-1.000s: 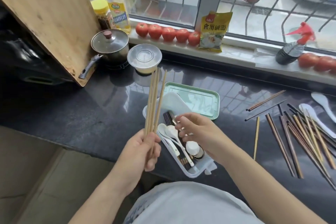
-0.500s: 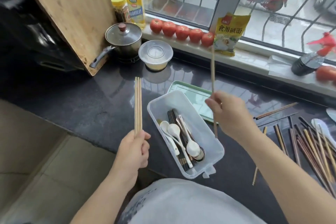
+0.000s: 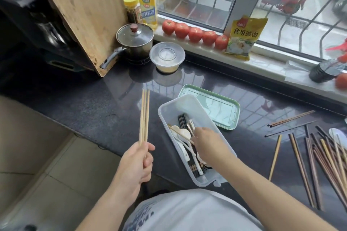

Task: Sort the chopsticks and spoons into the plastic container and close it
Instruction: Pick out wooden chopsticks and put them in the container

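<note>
The left hand (image 3: 135,163) grips pale bamboo chopsticks (image 3: 144,116) upright, left of the plastic container (image 3: 189,103), whose long axis recedes; the right hand (image 3: 208,143) pinches one inside it.

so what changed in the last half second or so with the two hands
The right hand, which held one light chopstick upright above the green lid, has come down into the plastic container and lays the chopstick across the white spoons. The left hand stays clenched around its bundle of light chopsticks, upright. The loose chopsticks on the counter lie untouched.
</note>
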### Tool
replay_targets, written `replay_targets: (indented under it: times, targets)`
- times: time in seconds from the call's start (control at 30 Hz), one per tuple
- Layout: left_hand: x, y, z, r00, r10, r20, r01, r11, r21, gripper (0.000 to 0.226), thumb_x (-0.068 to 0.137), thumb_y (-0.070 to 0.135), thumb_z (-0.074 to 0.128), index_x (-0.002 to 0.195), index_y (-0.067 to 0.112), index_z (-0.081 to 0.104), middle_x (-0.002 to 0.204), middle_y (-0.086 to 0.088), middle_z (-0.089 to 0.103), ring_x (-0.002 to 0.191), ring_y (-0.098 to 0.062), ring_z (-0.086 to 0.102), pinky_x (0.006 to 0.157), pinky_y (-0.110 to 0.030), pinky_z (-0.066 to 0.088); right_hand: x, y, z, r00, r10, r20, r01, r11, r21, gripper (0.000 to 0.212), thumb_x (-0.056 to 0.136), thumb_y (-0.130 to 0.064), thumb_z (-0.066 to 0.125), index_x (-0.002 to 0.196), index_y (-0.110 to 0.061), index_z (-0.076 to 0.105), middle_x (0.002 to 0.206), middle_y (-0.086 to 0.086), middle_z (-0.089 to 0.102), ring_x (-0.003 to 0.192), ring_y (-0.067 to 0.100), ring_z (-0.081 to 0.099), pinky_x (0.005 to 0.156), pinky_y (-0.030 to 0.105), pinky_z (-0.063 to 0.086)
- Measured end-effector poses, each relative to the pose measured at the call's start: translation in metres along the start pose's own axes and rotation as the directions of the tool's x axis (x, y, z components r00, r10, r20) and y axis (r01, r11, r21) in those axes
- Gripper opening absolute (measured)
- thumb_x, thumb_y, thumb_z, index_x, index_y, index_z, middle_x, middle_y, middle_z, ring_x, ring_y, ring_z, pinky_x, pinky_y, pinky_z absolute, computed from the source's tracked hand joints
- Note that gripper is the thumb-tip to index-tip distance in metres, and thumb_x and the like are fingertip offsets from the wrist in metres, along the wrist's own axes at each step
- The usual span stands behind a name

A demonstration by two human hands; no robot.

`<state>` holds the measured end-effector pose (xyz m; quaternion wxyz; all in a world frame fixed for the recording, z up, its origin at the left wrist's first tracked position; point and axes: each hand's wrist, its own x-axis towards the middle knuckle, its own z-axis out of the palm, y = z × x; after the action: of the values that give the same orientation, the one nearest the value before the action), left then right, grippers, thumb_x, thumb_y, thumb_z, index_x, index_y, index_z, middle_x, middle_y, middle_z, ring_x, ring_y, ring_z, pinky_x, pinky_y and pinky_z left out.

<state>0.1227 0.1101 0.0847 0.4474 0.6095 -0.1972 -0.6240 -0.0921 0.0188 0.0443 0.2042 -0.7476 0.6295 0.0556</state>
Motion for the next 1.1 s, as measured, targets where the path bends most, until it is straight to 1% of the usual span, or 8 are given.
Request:
replay_targets:
  times: [0.17, 0.33, 0.53, 0.57, 0.67, 0.77, 0.93, 1.1]
  targets:
    - [-0.001, 0.007, 0.014, 0.984, 0.023, 0.176, -0.042, 0.994, 0.105, 0.028, 0.11, 0.031, 0.041, 0.096, 0.009, 0.052, 0.066, -0.006, 0.021, 0.054, -0.016, 0.01, 0.05, -0.033, 0.007, -0.039, 0.009, -0.037, 0.972, 0.234, -0.022, -0.159, 0.722, 0.674, 0.019, 0.099, -0.021, 0.054, 0.087, -0.028, 0.068, 0.079, 0.002, 0.07, 0.054, 0.014, 0.063, 0.058, 0.038, 0.055]
    - [-0.003, 0.014, 0.058, 0.922, 0.017, 0.387, -0.111, 0.969, 0.222, 0.031, 0.108, 0.036, 0.044, 0.089, 0.023, 0.065, 0.07, -0.009, 0.016, 0.057, -0.018, 0.011, 0.046, -0.027, 0.011, -0.05, -0.028, -0.069, 0.999, -0.038, 0.024, -0.003, 0.464, 0.886, 0.015, 0.102, -0.019, 0.057, 0.1, -0.015, 0.071, 0.076, 0.014, 0.067, 0.057, 0.017, 0.057, 0.057, 0.034, 0.049]
    - [0.006, 0.015, 0.068, 0.97, 0.074, 0.23, -0.132, 0.961, 0.245, 0.033, 0.11, 0.033, 0.042, 0.099, 0.011, 0.064, 0.061, -0.006, 0.04, 0.043, -0.01, 0.022, 0.042, -0.021, 0.017, -0.039, -0.004, -0.103, 0.964, 0.265, -0.036, -0.001, 0.139, 0.99, 0.028, 0.106, -0.02, 0.049, 0.089, -0.003, 0.064, 0.075, 0.008, 0.067, 0.06, 0.016, 0.062, 0.052, 0.027, 0.05]
    - [0.008, 0.014, 0.061, 0.986, 0.073, 0.147, -0.104, 0.971, 0.214, 0.032, 0.11, 0.031, 0.041, 0.097, 0.01, 0.061, 0.058, -0.003, 0.034, 0.043, -0.009, 0.02, 0.041, -0.021, 0.015, -0.037, 0.007, -0.111, 0.94, 0.329, -0.091, 0.027, 0.193, 0.981, 0.028, 0.107, -0.022, 0.049, 0.09, -0.004, 0.063, 0.076, 0.009, 0.067, 0.057, 0.014, 0.062, 0.05, 0.026, 0.051]
    - [0.012, 0.014, 0.031, 0.997, 0.059, -0.051, -0.051, 0.99, 0.131, 0.027, 0.111, 0.024, 0.04, 0.099, 0.007, 0.057, 0.055, 0.005, 0.025, 0.043, -0.007, 0.016, 0.039, -0.02, 0.011, -0.032, 0.031, -0.116, 0.901, 0.303, -0.31, 0.025, 0.679, 0.734, 0.026, 0.104, -0.027, 0.052, 0.084, -0.012, 0.062, 0.072, 0.006, 0.066, 0.057, 0.018, 0.061, 0.055, 0.036, 0.052]
    - [0.012, 0.016, 0.006, 0.987, 0.023, -0.157, -0.019, 0.999, 0.028, 0.026, 0.109, 0.026, 0.042, 0.104, 0.007, 0.059, 0.06, 0.003, 0.022, 0.045, -0.009, 0.012, 0.045, -0.025, 0.006, -0.032, 0.026, -0.1, 0.969, 0.095, -0.229, -0.012, 0.94, 0.341, 0.026, 0.103, -0.036, 0.053, 0.083, -0.02, 0.059, 0.072, -0.004, 0.061, 0.069, 0.022, 0.058, 0.064, 0.038, 0.047]
    - [0.009, 0.012, 0.008, 0.982, 0.032, -0.189, -0.04, 0.998, -0.042, 0.017, 0.109, 0.017, 0.039, 0.102, 0.01, 0.051, 0.061, 0.002, 0.025, 0.044, -0.009, 0.014, 0.046, -0.027, 0.007, -0.006, -0.006, -0.035, 0.976, -0.213, 0.046, 0.218, 0.962, -0.166, 0.021, 0.105, -0.036, 0.047, 0.091, -0.021, 0.052, 0.089, 0.003, 0.062, 0.084, 0.031, 0.064, 0.066, 0.038, 0.045]
    - [0.001, 0.007, 0.021, 0.992, 0.03, -0.12, -0.031, 0.999, -0.013, 0.017, 0.111, 0.016, 0.037, 0.102, 0.007, 0.05, 0.063, 0.0, 0.031, 0.047, -0.011, 0.019, 0.047, -0.03, 0.01, 0.011, -0.01, 0.007, 0.976, -0.129, 0.174, 0.192, 0.887, -0.421, 0.012, 0.098, -0.017, 0.058, 0.108, -0.016, 0.066, 0.099, 0.003, 0.068, 0.089, 0.025, 0.069, 0.058, 0.031, 0.038]
